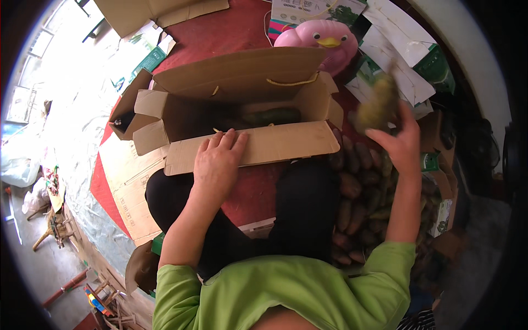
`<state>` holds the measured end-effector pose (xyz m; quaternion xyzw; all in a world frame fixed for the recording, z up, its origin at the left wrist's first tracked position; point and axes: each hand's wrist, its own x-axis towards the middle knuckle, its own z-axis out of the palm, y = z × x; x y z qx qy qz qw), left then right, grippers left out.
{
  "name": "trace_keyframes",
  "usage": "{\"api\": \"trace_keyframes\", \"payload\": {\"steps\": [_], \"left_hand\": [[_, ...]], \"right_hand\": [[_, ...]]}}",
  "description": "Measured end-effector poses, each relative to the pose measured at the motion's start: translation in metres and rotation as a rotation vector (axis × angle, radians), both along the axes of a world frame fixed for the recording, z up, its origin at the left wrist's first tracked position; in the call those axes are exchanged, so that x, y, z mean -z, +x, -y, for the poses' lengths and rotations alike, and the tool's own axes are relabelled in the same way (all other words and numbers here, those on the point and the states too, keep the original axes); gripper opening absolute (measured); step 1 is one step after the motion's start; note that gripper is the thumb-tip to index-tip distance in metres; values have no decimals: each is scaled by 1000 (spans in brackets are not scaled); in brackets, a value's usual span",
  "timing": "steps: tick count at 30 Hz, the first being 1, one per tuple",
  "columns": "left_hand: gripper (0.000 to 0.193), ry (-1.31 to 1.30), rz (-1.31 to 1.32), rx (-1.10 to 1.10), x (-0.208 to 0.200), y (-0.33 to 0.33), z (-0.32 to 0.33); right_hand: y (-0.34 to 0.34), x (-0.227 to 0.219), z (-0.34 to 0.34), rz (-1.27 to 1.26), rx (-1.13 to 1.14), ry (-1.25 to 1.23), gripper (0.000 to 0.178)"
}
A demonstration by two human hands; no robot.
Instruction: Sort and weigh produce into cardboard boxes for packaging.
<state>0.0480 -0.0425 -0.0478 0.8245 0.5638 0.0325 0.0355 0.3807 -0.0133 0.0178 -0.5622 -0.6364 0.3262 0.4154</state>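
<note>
Left hand (217,159) flat on cardboard box (242,104) flap, grasping nothing; right hand (400,144) pinching blurred yellow-green fruit (378,105) aloft — loose fingertip hold, may drop short of box.

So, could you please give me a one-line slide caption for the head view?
Left hand steadies the open cardboard box while the right hand lifts a blurred yellowish fruit.

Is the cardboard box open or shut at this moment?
Open. The box has its flaps spread outward, the left hand presses on the near flap, and a dark green fruit shows inside.
</note>
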Motion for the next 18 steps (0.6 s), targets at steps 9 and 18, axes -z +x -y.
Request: {"api": "trace_keyframes", "payload": {"steps": [9,18], "left_hand": [[41,-9,58,26,-10,-7,1],[17,-16,564,116,-21,-11,12]], "right_hand": [[-138,52,-100,772,-525,62,52],[-121,73,-101,503,-287,146,36]]}}
